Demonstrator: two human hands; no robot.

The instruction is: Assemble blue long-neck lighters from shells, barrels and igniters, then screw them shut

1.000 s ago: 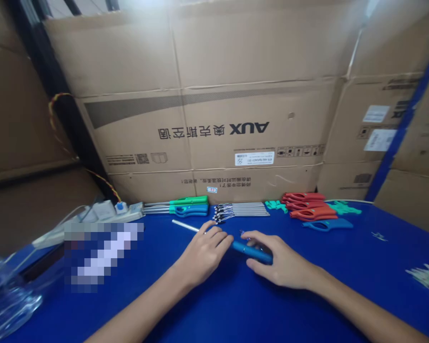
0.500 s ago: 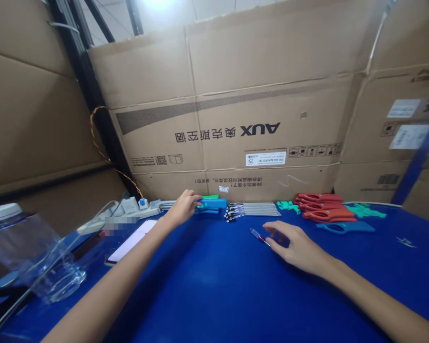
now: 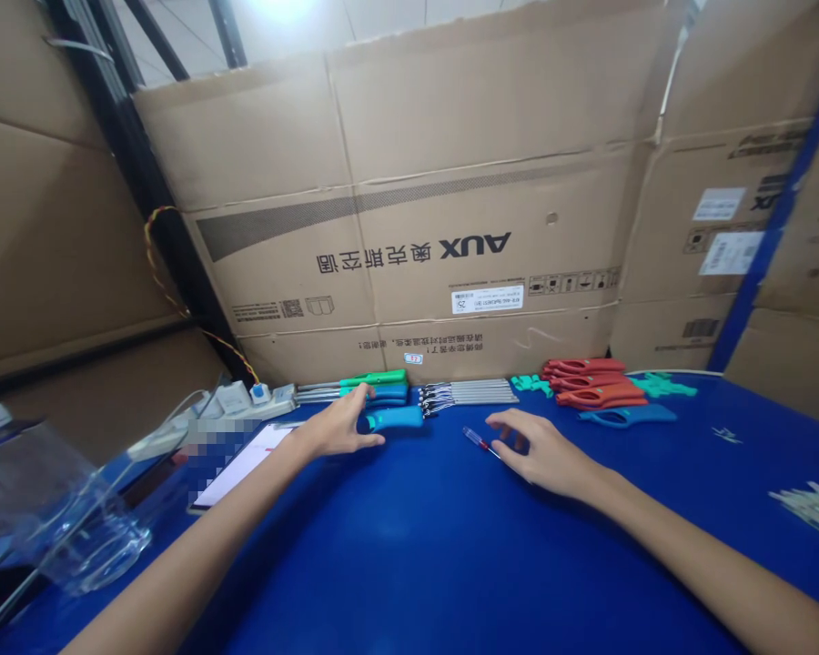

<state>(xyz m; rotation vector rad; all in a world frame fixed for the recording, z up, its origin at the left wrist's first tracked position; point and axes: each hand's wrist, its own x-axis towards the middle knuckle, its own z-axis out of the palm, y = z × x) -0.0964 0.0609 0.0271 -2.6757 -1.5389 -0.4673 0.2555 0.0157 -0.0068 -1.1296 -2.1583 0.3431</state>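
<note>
My left hand point(image 3: 338, 429) reaches to the back of the blue table point(image 3: 450, 564), its thumb and fingers closed round the left end of a blue long-nosed lighter point(image 3: 399, 418). That lighter lies just in front of a small stack of green and blue lighters point(image 3: 375, 387) with metal tubes. My right hand point(image 3: 542, 453) rests on the table with its fingers loosely apart. A thin clear rod with a red tip point(image 3: 478, 441) lies at its thumb and fingertips; nothing is held in the hand.
A row of metal tubes point(image 3: 468, 394) lies behind the hands. Red, green and blue handle shells point(image 3: 597, 393) are piled at the back right. A power strip point(image 3: 238, 405), a phone point(image 3: 242, 459) and a clear jar point(image 3: 55, 509) are at the left. Cardboard boxes point(image 3: 409, 209) wall the back.
My left hand carried the blue lighter from the table's middle to the stack at the back, then drew it slightly nearer. My right hand let go of it and now lies by the red-tipped rod.
</note>
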